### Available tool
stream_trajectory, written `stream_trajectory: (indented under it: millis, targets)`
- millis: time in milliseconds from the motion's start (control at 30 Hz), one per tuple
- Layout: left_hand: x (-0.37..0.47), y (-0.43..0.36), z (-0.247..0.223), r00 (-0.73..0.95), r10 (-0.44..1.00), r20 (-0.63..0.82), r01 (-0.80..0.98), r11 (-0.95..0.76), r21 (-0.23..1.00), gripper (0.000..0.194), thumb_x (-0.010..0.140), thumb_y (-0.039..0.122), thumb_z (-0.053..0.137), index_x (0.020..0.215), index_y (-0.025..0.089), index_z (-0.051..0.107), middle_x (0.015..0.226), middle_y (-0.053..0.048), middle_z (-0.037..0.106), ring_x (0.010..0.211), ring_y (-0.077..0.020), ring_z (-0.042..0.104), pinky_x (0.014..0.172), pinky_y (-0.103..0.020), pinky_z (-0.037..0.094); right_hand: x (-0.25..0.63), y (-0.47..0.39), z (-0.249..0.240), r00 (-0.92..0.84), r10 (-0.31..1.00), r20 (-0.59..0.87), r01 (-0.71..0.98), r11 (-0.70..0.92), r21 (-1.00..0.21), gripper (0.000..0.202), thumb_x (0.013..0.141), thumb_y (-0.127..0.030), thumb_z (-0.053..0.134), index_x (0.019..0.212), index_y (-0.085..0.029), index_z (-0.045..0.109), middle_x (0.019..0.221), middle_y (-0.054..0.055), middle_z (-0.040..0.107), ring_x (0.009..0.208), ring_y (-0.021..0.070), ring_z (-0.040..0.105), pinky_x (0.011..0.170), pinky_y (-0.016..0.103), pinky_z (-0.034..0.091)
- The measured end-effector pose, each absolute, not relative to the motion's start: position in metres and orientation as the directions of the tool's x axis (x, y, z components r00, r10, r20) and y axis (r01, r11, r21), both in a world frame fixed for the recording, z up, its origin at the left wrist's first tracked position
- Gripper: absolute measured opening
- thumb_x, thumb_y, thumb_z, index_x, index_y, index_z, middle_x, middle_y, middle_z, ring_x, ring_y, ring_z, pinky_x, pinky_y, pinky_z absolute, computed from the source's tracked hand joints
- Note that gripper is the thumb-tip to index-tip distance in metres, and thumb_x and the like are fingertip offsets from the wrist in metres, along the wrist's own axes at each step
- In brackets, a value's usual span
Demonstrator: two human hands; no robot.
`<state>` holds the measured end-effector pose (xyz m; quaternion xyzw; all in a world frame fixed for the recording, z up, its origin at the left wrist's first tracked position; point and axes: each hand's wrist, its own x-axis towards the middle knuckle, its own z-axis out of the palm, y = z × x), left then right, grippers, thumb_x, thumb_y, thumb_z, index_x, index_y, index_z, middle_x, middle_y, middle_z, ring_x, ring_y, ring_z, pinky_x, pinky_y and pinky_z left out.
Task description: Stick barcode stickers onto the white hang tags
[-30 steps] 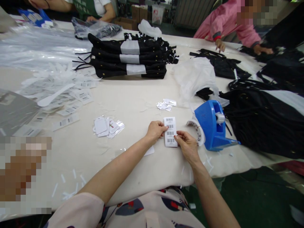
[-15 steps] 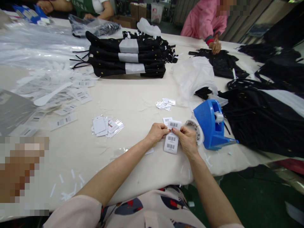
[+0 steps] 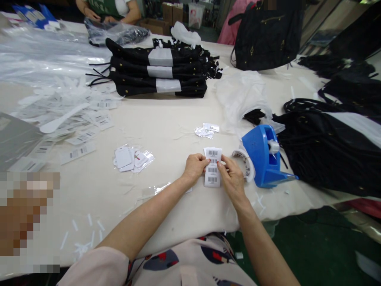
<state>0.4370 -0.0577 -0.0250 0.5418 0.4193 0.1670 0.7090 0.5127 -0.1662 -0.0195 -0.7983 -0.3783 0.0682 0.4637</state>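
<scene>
A short strip of white barcode labels [image 3: 212, 171] lies upright between my hands, with several printed barcodes facing me. My left hand [image 3: 195, 167] pinches its left edge between thumb and fingers. On the opposite edge, my right hand [image 3: 232, 174] grips the strip, thumb in front. Just right of that hand are a white label roll [image 3: 249, 169] and a blue tape dispenser [image 3: 258, 153]. Beyond the strip sit small tags in clear plastic [image 3: 206, 130]. White hang tags [image 3: 125, 158] lie to the left.
Folded black bags [image 3: 160, 71] are stacked at the back. Loose barcode labels [image 3: 79, 153] cover the left side. More black bags [image 3: 333, 151] are heaped right, near a crumpled white plastic bag [image 3: 241, 93]. A co-worker in pink holds up a black backpack [image 3: 268, 39]; another person sits back left.
The label strip has straightened, and my right hand's grip has shifted to its right edge. Across the table, the co-worker's black bag has been lifted upright from lying flat.
</scene>
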Motion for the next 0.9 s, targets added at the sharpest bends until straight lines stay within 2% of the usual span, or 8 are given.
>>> stream_trajectory:
  millis: [100, 200, 333, 600, 733, 833, 900]
  targets:
    - [0.437, -0.058, -0.027, 0.585, 0.699, -0.412, 0.226, 0.347, 0.91, 0.016, 0.069, 0.021, 0.059, 0.056, 0.015, 0.05, 0.037, 0.007, 0.044, 0.032, -0.0044, 0.036, 0.037, -0.016, 0.027, 0.506, -0.166, -0.024, 0.665, 0.677, 0.315, 0.64, -0.3, -0.707, 0.042, 0.087, -0.038, 0.041, 0.119, -0.013, 0.052, 0.104, 0.013, 0.055, 0.081, 0.0192, 0.055, 0.075, 0.034, 0.048]
    - [0.438, -0.058, -0.028, 0.581, 0.701, -0.413, 0.236, 0.34, 0.91, 0.017, 0.069, 0.02, 0.058, 0.055, 0.015, 0.05, 0.036, 0.007, 0.044, 0.032, -0.0049, 0.037, 0.037, -0.016, 0.028, 0.5, -0.165, -0.03, 0.657, 0.679, 0.328, 0.675, -0.335, -0.657, 0.045, 0.087, -0.035, 0.04, 0.124, -0.011, 0.046, 0.108, 0.015, 0.052, 0.088, 0.0215, 0.054, 0.08, 0.038, 0.048]
    - [0.438, -0.059, -0.027, 0.577, 0.7, -0.422, 0.255, 0.337, 0.906, 0.017, 0.07, 0.019, 0.057, 0.055, 0.015, 0.049, 0.036, 0.006, 0.044, 0.032, -0.0057, 0.037, 0.036, -0.016, 0.028, 0.498, -0.164, -0.034, 0.66, 0.682, 0.316, 0.671, -0.346, -0.656, 0.045, 0.088, -0.032, 0.039, 0.127, -0.01, 0.043, 0.112, 0.016, 0.051, 0.097, 0.0237, 0.052, 0.083, 0.041, 0.047]
    - [0.44, -0.06, -0.028, 0.562, 0.7, -0.441, 0.291, 0.332, 0.897, 0.017, 0.071, 0.019, 0.057, 0.057, 0.015, 0.05, 0.037, 0.006, 0.045, 0.032, -0.0057, 0.038, 0.036, -0.016, 0.029, 0.494, -0.166, -0.034, 0.63, 0.666, 0.399, 0.725, -0.322, -0.608, 0.044, 0.088, -0.028, 0.039, 0.129, -0.012, 0.041, 0.12, 0.016, 0.046, 0.107, 0.0234, 0.049, 0.09, 0.04, 0.043]
    - [0.44, -0.059, -0.028, 0.566, 0.695, -0.443, 0.298, 0.328, 0.896, 0.017, 0.072, 0.019, 0.057, 0.057, 0.016, 0.05, 0.037, 0.007, 0.045, 0.032, -0.0058, 0.038, 0.036, -0.016, 0.029, 0.493, -0.165, -0.031, 0.689, 0.629, 0.36, 0.656, -0.331, -0.678, 0.043, 0.087, -0.031, 0.042, 0.123, -0.01, 0.047, 0.11, 0.016, 0.051, 0.084, 0.02, 0.056, 0.077, 0.036, 0.049]
    - [0.439, -0.059, -0.026, 0.584, 0.681, -0.441, 0.3, 0.324, 0.897, 0.017, 0.072, 0.019, 0.057, 0.057, 0.016, 0.049, 0.036, 0.007, 0.044, 0.032, -0.0058, 0.037, 0.036, -0.016, 0.029, 0.499, -0.164, -0.025, 0.754, 0.585, 0.299, 0.556, -0.325, -0.765, 0.039, 0.085, -0.035, 0.044, 0.113, -0.01, 0.056, 0.094, 0.011, 0.057, 0.068, 0.0167, 0.055, 0.065, 0.033, 0.049]
    - [0.438, -0.06, -0.025, 0.595, 0.674, -0.437, 0.3, 0.318, 0.899, 0.018, 0.071, 0.018, 0.057, 0.056, 0.016, 0.048, 0.036, 0.007, 0.043, 0.032, -0.0058, 0.036, 0.036, -0.016, 0.029, 0.505, -0.162, -0.02, 0.773, 0.582, 0.253, 0.506, -0.325, -0.799, 0.041, 0.083, -0.037, 0.045, 0.114, -0.011, 0.056, 0.084, 0.007, 0.058, 0.061, 0.0147, 0.054, 0.059, 0.029, 0.048]
